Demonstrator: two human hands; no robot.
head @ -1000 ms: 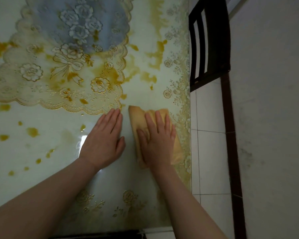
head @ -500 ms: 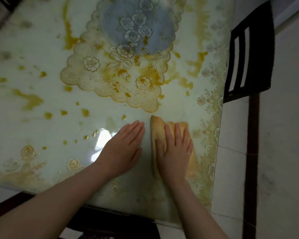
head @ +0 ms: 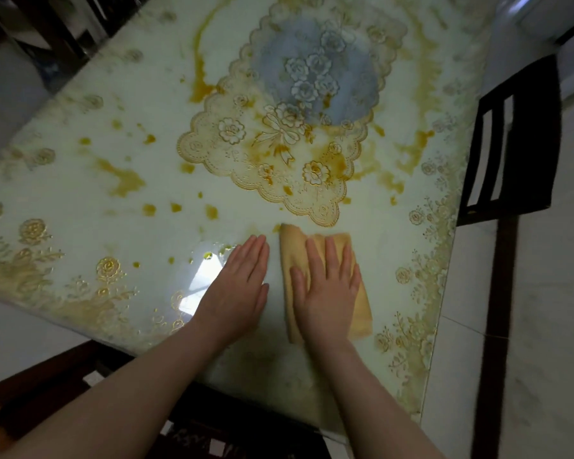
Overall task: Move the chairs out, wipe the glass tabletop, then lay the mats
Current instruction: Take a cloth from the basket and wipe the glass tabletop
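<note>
The glass tabletop (head: pixel 80 200) is pale with gold flower borders and many yellow-brown stains. A folded tan cloth (head: pixel 290 253) lies on it near the front right corner. My right hand (head: pixel 325 289) presses flat on the cloth, fingers together and pointing away from me. My left hand (head: pixel 237 289) lies flat on the bare glass just left of the cloth, holding nothing. A lace-patterned mat (head: pixel 279 134) with a blue-grey middle lies beyond both hands. A dark wooden chair (head: pixel 514 144) stands off the table's right edge.
Dark chair frames show at the far left corner (head: pixel 47 24) and under the table's near edge (head: pixel 63 376). White tiled floor (head: pixel 544 293) with a dark strip (head: pixel 497 309) runs along the right. A bright glare patch sits on the glass by my left hand.
The camera view swung left and pulled back, showing more of the table's left side. Both hands and the cloth keep nearly the same place beside the mat's near edge.
</note>
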